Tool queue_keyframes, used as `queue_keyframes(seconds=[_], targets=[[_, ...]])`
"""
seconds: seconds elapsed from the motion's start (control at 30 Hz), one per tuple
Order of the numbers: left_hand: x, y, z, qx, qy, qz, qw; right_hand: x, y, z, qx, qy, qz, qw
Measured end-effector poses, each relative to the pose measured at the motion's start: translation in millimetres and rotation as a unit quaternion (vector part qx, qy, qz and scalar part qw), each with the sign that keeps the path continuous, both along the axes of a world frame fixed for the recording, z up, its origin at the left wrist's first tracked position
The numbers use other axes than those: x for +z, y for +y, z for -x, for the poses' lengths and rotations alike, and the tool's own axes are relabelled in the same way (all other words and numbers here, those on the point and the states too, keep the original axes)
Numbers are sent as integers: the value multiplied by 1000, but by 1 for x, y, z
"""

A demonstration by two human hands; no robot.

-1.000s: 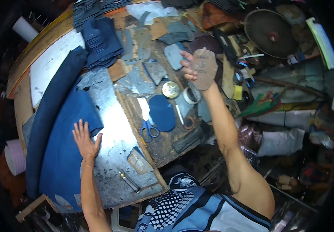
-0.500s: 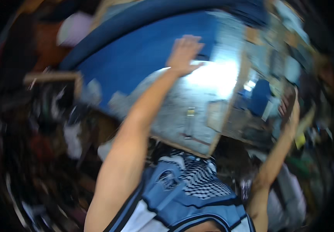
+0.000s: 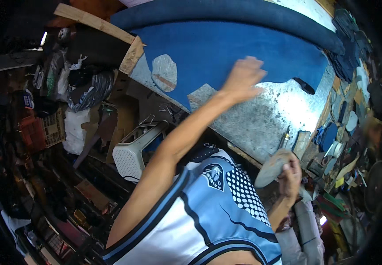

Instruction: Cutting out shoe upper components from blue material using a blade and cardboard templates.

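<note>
My left hand [image 3: 244,79] is over the near edge of a blue sheet [image 3: 200,53] that looks like suede or leather. Its fingers are smeared by motion, but thumb and fingers stand apart and nothing shows in them. The sheet has cut-out edges, with a rounded hole at its left. Beneath it lies a scuffed metal-topped table [image 3: 253,123]. My right hand [image 3: 292,176] grips a flat, rounded grey-brown piece [image 3: 271,168], like a pattern template, by its right edge, close to the table's near right corner. A slim knife-like tool [image 3: 284,138] rests on the metal beside a small flat block [image 3: 301,143].
A thick dark-blue roll [image 3: 226,13] lies along the far edge. Blue-handled scissors [image 3: 318,134], a tape roll [image 3: 334,150] and scraps crowd the right side. A white plastic stool [image 3: 129,159] stands left of me, near a wooden frame [image 3: 93,22] and piled bags.
My right hand has come from the cluttered right side toward my body, with the rounded piece now plainly in it. My left hand remains over the sheet's edge. The view has turned.
</note>
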State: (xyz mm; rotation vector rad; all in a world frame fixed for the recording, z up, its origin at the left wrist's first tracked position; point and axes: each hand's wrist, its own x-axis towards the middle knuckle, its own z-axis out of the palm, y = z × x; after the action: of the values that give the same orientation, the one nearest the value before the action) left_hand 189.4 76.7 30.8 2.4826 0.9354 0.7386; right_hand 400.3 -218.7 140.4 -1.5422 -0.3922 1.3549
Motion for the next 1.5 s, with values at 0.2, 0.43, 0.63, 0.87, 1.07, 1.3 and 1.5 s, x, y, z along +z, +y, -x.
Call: queue_keyframes(seconds=[0.2,0.43,0.63,0.87,1.07,1.3,1.5], targets=[[-33,-6,207,199,236,46,950,6,31,122,-47,89,49,994],[-40,45,209,163,248,12,955,19,102,126,106,-99,35,989],[-10,-81,165,-127,208,146,959,23,148,132,253,-575,-130,767],[-10,-104,220,61,34,58,996,39,218,166,265,-638,-182,699],[-1,-75,246,226,-36,94,969,-12,290,210,248,-263,-60,930],[1,-47,237,281,-62,98,953,-88,301,223,318,-143,-3,937],[-16,-48,227,247,-24,75,966,-93,298,226,298,-236,-10,925]])
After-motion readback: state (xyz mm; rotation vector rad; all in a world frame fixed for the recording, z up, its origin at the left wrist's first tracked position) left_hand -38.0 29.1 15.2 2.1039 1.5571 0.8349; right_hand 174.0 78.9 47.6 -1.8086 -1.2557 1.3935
